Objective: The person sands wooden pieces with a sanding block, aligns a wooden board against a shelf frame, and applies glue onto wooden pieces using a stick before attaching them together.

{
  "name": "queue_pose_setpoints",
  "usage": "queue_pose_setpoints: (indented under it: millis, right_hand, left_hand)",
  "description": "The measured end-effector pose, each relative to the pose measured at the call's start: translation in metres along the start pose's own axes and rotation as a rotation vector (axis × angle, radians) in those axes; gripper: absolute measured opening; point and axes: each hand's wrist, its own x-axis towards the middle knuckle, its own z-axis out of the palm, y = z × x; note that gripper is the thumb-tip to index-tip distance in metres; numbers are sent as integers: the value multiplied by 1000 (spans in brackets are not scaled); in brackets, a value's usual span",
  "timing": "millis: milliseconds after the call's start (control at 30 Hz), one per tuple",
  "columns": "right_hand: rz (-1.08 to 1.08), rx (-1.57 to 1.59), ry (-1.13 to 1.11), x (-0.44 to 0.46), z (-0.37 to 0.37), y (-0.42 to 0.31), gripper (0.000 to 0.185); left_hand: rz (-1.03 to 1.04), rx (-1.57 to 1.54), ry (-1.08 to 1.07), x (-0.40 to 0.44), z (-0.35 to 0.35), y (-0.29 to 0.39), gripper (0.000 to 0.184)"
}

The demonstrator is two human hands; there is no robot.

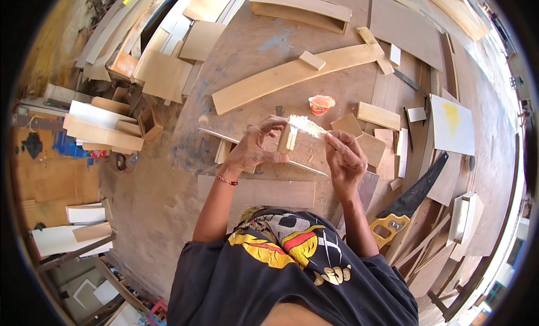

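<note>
My left hand (254,146) is closed around a small wooden block (287,139), thumb below and fingers above. Along the top of the block runs a rough, whitish, crumbly-looking strip (307,125); whether the two are joined I cannot tell. Thumb and fingers of my right hand (346,159) pinch the strip's right end. Just beyond the hands stands a small red-and-white cup (321,105) with orange paste in it. A thin pale wooden strip (306,168) lies on the work surface below my hands, partly hidden by the left one.
A handsaw (412,199) with a yellow handle lies at the right. Farther back are a long curved board (292,78) and a boxlike wooden piece (301,10). Board offcuts (168,73) are stacked at the left, and several small blocks (379,115) lie right of the cup.
</note>
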Motion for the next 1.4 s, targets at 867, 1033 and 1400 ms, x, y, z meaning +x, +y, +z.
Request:
queue_pose_setpoints:
  millis: [867,1033,1400]
  right_hand:
    - [296,284,-50,-8,-8,-10,21]
    - [252,243,-25,1,-2,3,21]
    - [238,253,-281,-20,-14,-7,20]
  left_hand:
    - [-81,-94,78,-11,5,-5,67]
    - [-95,-15,30,-12,8,0,69]
    - [-131,-163,82,-17,5,-26,65]
